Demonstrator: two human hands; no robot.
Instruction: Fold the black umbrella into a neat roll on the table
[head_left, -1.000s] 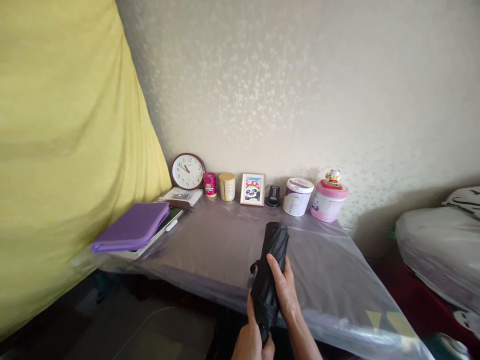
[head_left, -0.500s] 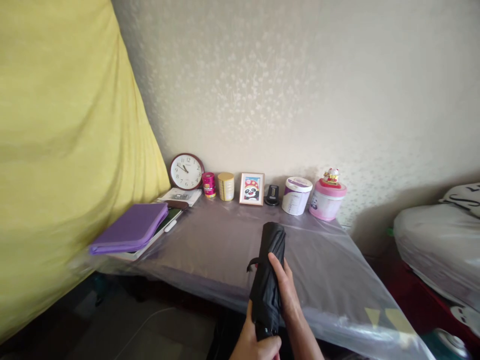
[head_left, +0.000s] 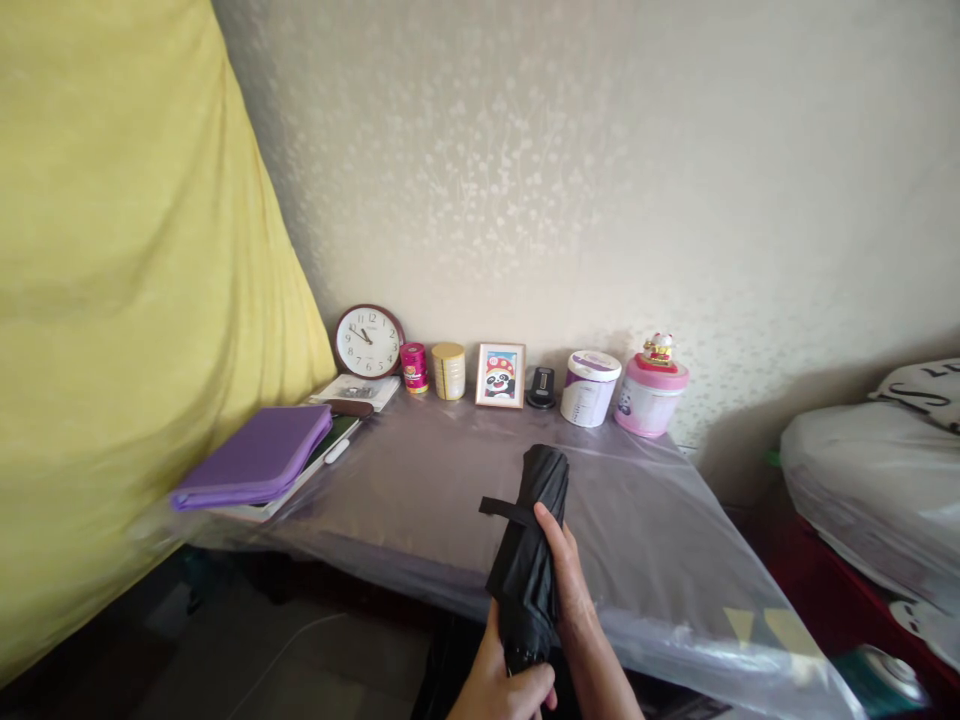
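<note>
A black folded umbrella (head_left: pixel 529 570) is held tilted over the table's front edge, its canopy wrapped around the shaft. My left hand (head_left: pixel 510 675) is closed around its lower end, by the handle. Higher up, my right hand (head_left: pixel 566 580) grips the canopy from the right side, with the thumb lying on the front near the strap. The black closing strap (head_left: pixel 502 510) sticks out loose to the left of the canopy. The fingers behind the umbrella are hidden.
On the plastic-covered table (head_left: pixel 420 480), a purple folder (head_left: pixel 255 455) lies at left. A clock (head_left: pixel 369 341), a pink can (head_left: pixel 413 368), a yellow-lidded can (head_left: pixel 448 371), a panda picture frame (head_left: pixel 500 375), a white tub (head_left: pixel 590 390) and a pink tub (head_left: pixel 651 400) line the wall.
The strap now reaches further out to the left and shows more of its length. Both hands keep their hold on the umbrella, and the view has shifted slightly.
</note>
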